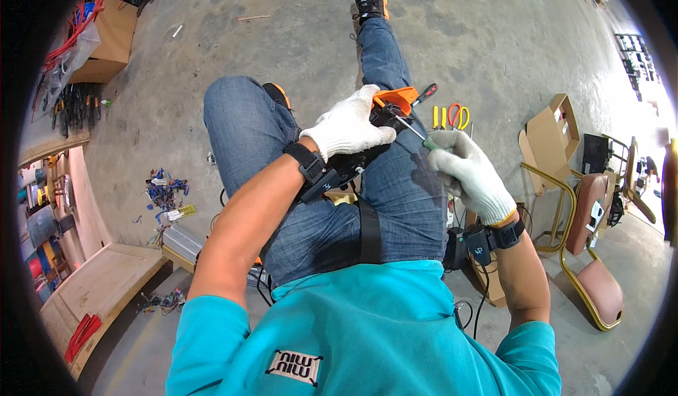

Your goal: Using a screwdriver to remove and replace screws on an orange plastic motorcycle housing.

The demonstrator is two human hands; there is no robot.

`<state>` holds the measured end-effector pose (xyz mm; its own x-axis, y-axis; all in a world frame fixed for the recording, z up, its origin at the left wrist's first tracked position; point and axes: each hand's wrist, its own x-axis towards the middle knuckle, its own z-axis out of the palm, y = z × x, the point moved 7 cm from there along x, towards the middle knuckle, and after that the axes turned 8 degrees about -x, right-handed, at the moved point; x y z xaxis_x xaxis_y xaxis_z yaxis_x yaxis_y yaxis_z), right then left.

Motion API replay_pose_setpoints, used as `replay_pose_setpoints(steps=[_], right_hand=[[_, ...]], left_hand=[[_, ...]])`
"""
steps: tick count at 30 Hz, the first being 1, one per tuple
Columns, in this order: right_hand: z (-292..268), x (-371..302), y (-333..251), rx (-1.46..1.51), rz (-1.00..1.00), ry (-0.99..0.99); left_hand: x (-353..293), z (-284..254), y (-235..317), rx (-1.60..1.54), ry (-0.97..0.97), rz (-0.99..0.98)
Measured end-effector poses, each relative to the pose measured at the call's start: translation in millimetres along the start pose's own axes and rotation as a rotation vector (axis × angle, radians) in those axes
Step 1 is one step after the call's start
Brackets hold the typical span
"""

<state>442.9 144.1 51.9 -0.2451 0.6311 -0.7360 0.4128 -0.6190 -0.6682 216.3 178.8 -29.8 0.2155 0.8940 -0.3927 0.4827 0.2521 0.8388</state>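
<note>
My left hand (353, 124), in a white knit glove, is closed round a black and orange device (397, 99) above my thighs. Its kind I cannot make out, and the glove hides much of it. My right hand (472, 174), gloved too, grips a screwdriver (409, 127) by its green handle. The metal shaft points up and left, with its tip at the dark part of the device. Just beyond the device shows a red and black handle (426, 93), perhaps of another screwdriver. Yellow-handled tools (439, 118) and red and yellow handles (458, 116) lie on the floor beside my leg.
An open cardboard box (551, 143) and a gold-framed chair (597, 290) are on the right. Tangled small parts (167, 190) lie on the left floor near a wooden board (106, 290). Another carton (109, 39) with red cables stands at the upper left. Black cables hang by my waist.
</note>
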Motion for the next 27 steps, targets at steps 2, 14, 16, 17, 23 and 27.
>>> replay_pose_setpoints(steps=[2,14,16,17,23,27], right_hand=[[-6,-8,-14,-0.289,-0.084,0.137],[11,-19,-25,-1.354,-0.811,0.543],[-5,0,-12,-0.896,-0.563,0.360],[-8,12,5,-0.435,-0.314,0.173],[-5,11,9,0.088,0.045,-0.068],[-12,-2,5,-0.247,-0.059,0.174]], left_hand=[[1,0,-2,-0.019,-0.022,-0.002],[-1,1,4,0.037,-0.059,-0.024],[2,3,3,0.032,-0.062,-0.014],[1,2,4,0.029,-0.061,-0.009],[0,-1,5,0.009,-0.028,0.014],[-4,-3,11,0.020,-0.031,-0.009]])
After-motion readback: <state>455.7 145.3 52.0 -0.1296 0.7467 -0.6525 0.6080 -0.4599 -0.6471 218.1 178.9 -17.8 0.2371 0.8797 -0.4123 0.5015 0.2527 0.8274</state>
